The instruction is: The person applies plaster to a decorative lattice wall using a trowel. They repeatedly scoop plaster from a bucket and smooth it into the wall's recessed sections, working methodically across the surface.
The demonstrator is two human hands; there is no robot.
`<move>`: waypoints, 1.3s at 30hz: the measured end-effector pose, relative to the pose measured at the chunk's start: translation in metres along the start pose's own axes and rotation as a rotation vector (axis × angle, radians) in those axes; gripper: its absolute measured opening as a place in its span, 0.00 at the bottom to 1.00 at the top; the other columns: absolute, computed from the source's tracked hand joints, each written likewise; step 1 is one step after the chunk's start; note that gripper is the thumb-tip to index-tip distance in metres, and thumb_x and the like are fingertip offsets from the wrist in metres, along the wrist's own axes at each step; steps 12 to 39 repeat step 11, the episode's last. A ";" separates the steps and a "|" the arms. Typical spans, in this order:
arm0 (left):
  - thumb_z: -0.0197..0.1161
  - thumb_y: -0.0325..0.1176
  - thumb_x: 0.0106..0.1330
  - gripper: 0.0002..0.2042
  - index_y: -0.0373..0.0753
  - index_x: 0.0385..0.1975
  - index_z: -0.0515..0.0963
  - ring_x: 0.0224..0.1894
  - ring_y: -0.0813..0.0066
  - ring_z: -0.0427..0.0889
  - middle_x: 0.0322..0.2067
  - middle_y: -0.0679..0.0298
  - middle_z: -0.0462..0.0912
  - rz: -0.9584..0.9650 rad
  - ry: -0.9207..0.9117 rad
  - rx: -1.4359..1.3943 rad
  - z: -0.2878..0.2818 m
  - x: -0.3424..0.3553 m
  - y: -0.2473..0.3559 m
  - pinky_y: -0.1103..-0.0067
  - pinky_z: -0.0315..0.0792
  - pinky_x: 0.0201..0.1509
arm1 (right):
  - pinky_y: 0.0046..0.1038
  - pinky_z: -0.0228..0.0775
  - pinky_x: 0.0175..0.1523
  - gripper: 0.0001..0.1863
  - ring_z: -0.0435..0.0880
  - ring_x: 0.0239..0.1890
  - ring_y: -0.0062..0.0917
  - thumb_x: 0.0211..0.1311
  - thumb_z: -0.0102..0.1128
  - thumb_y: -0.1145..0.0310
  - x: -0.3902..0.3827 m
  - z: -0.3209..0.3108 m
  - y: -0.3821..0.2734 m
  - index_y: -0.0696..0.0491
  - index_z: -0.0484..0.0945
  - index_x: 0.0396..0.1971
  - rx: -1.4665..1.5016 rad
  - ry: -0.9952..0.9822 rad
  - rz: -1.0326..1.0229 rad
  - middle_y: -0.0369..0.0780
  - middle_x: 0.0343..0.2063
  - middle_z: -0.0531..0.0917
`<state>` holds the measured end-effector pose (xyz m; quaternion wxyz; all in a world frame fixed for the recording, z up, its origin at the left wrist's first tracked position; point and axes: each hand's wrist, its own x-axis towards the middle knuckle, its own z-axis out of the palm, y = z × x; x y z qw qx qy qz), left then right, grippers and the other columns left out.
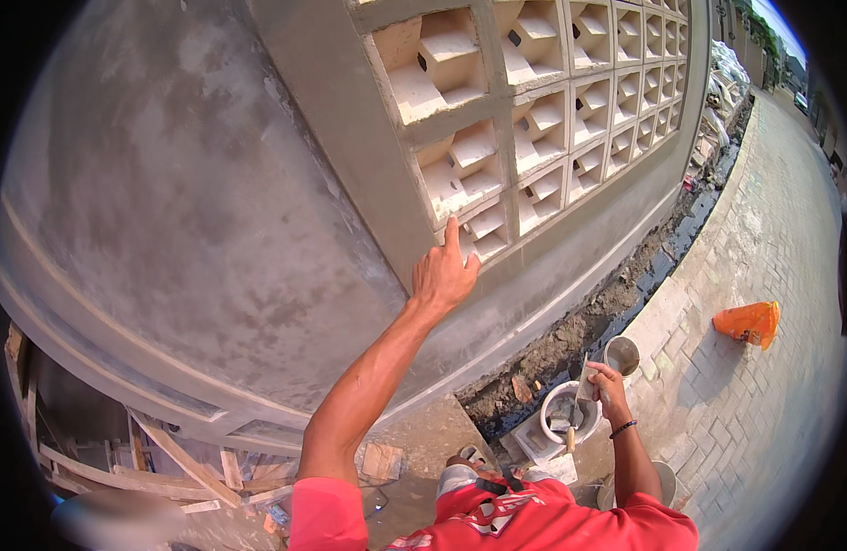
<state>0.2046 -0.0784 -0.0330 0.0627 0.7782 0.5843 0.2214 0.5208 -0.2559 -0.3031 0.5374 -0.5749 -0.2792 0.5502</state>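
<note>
My left hand reaches up to the wall, its index finger stretched out to the lower edge of a pale ventilation block; the other fingers are partly bent and it holds nothing. Below and to the right, my right hand grips a thin, flat grey plate-like tool, whose exact kind I cannot make out. This tool is over a round white bucket. Leaning in the bucket is a trowel with a wooden handle.
Smooth grey plaster covers the wall left of the block grid. A muddy drainage trench runs along its foot. On the paving an orange bucket lies tipped. Wooden boards lie at lower left, near a blurred patch.
</note>
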 end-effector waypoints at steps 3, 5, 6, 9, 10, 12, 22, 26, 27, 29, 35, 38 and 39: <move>0.57 0.41 0.64 0.42 0.29 0.72 0.42 0.39 0.43 0.84 0.35 0.40 0.84 -0.169 -0.092 -0.027 0.037 0.042 0.011 0.56 0.76 0.48 | 0.20 0.56 0.18 0.18 0.67 0.12 0.16 0.54 0.57 0.76 -0.037 -0.038 0.023 0.59 0.81 0.47 -0.010 0.113 0.049 0.34 0.20 0.78; 0.57 0.40 0.65 0.46 0.30 0.73 0.33 0.40 0.42 0.85 0.37 0.38 0.84 -0.185 -0.023 -0.035 0.062 0.072 0.001 0.56 0.76 0.49 | 0.21 0.56 0.17 0.19 0.68 0.12 0.17 0.54 0.57 0.76 -0.060 -0.064 0.040 0.59 0.81 0.47 -0.024 0.176 0.072 0.34 0.20 0.78; 0.57 0.40 0.64 0.46 0.30 0.73 0.33 0.41 0.42 0.85 0.37 0.38 0.84 -0.197 0.004 -0.030 0.066 0.084 -0.001 0.56 0.76 0.49 | 0.21 0.57 0.17 0.19 0.68 0.12 0.17 0.53 0.57 0.77 -0.069 -0.075 0.049 0.59 0.81 0.47 -0.030 0.218 0.089 0.35 0.20 0.78; 0.57 0.40 0.64 0.45 0.31 0.73 0.34 0.43 0.42 0.85 0.39 0.37 0.83 -0.245 0.049 -0.054 0.066 0.110 -0.003 0.56 0.76 0.51 | 0.23 0.57 0.14 0.18 0.68 0.09 0.17 0.52 0.57 0.77 -0.097 -0.111 0.079 0.59 0.82 0.45 -0.026 0.324 0.103 0.34 0.16 0.78; 0.57 0.40 0.64 0.45 0.32 0.73 0.34 0.43 0.42 0.84 0.40 0.37 0.83 -0.253 0.051 -0.055 0.064 0.113 -0.002 0.55 0.76 0.51 | 0.22 0.58 0.14 0.19 0.69 0.09 0.18 0.52 0.58 0.76 -0.103 -0.123 0.091 0.59 0.81 0.47 -0.030 0.343 0.131 0.35 0.17 0.78; 0.57 0.39 0.64 0.45 0.32 0.73 0.34 0.43 0.41 0.84 0.42 0.36 0.82 -0.258 0.044 -0.060 0.066 0.114 0.002 0.54 0.76 0.51 | 0.22 0.59 0.14 0.21 0.70 0.09 0.18 0.51 0.59 0.75 -0.108 -0.138 0.105 0.59 0.81 0.48 -0.034 0.371 0.163 0.37 0.18 0.79; 0.57 0.39 0.64 0.45 0.32 0.73 0.34 0.43 0.41 0.84 0.42 0.36 0.82 -0.258 0.044 -0.060 0.066 0.114 0.002 0.54 0.76 0.51 | 0.22 0.59 0.14 0.21 0.70 0.09 0.18 0.51 0.59 0.75 -0.108 -0.138 0.105 0.59 0.81 0.48 -0.034 0.371 0.163 0.37 0.18 0.79; 0.57 0.39 0.64 0.45 0.32 0.73 0.34 0.43 0.41 0.84 0.42 0.36 0.82 -0.258 0.044 -0.060 0.066 0.114 0.002 0.54 0.76 0.51 | 0.22 0.59 0.14 0.21 0.70 0.09 0.18 0.51 0.59 0.75 -0.108 -0.138 0.105 0.59 0.81 0.48 -0.034 0.371 0.163 0.37 0.18 0.79; 0.57 0.39 0.64 0.45 0.32 0.73 0.34 0.43 0.41 0.84 0.42 0.36 0.82 -0.258 0.044 -0.060 0.066 0.114 0.002 0.54 0.76 0.51 | 0.22 0.59 0.14 0.21 0.70 0.09 0.18 0.51 0.59 0.75 -0.108 -0.138 0.105 0.59 0.81 0.48 -0.034 0.371 0.163 0.37 0.18 0.79; 0.57 0.39 0.64 0.45 0.32 0.73 0.34 0.43 0.41 0.84 0.42 0.36 0.82 -0.258 0.044 -0.060 0.066 0.114 0.002 0.54 0.76 0.51 | 0.22 0.59 0.14 0.21 0.70 0.09 0.18 0.51 0.59 0.75 -0.108 -0.138 0.105 0.59 0.81 0.48 -0.034 0.371 0.163 0.37 0.18 0.79; 0.57 0.39 0.64 0.45 0.32 0.73 0.34 0.43 0.41 0.84 0.42 0.36 0.82 -0.258 0.044 -0.060 0.066 0.114 0.002 0.54 0.76 0.51 | 0.22 0.59 0.14 0.21 0.70 0.09 0.18 0.51 0.59 0.75 -0.108 -0.138 0.105 0.59 0.81 0.48 -0.034 0.371 0.163 0.37 0.18 0.79; 0.57 0.39 0.64 0.45 0.32 0.73 0.34 0.43 0.41 0.84 0.42 0.36 0.82 -0.258 0.044 -0.060 0.066 0.114 0.002 0.54 0.76 0.51 | 0.22 0.59 0.14 0.21 0.70 0.09 0.18 0.51 0.59 0.75 -0.108 -0.138 0.105 0.59 0.81 0.48 -0.034 0.371 0.163 0.37 0.18 0.79; 0.57 0.39 0.64 0.45 0.32 0.73 0.34 0.43 0.41 0.84 0.42 0.36 0.82 -0.258 0.044 -0.060 0.066 0.114 0.002 0.54 0.76 0.51 | 0.22 0.59 0.14 0.21 0.70 0.09 0.18 0.51 0.59 0.75 -0.108 -0.138 0.105 0.59 0.81 0.48 -0.034 0.371 0.163 0.37 0.18 0.79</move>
